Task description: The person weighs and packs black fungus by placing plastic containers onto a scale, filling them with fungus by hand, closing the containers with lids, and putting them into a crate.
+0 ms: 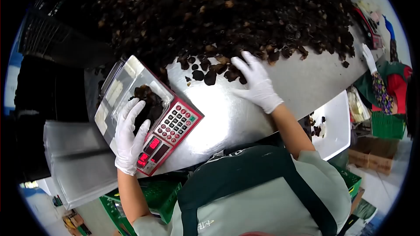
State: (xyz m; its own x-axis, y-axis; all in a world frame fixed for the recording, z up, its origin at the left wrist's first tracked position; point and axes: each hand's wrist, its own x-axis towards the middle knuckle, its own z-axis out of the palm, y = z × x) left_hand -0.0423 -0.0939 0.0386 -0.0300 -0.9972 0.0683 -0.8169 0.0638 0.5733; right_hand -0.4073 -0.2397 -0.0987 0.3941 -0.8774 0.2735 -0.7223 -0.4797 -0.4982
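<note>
- Head view, far left: a dark slatted crate [43,35] stands near the upper edge; lower down, clear plastic sheets or bags [78,164] lie stacked just beside the scale.
- Next comes the scale [177,124], red with a keypad and lit red digits too blurred to read, sitting at an angle on the metal desk [214,109].
- On its pan rests a small heap of dark pieces [151,98], with clear plastic about it.
- The left hand [129,137], in a white glove, is at this heap, fingers partly bent and thumb set apart, dark pieces showing between them; I cannot tell whether it grips any.
- Below the scale, a green crate [151,196] shows under the desk.
- Across the top middle spreads a large pile of similar dark pieces [227,13], with loose ones [210,78] along its near edge.
- The right hand [260,85], also gloved, is beside those loose pieces, fingers well spread, with nothing visible in its hold.
- Right of it, a white tub [343,135] contains a few dark bits.
- Far right, another person [398,83] is near a second red scale [372,32].
</note>
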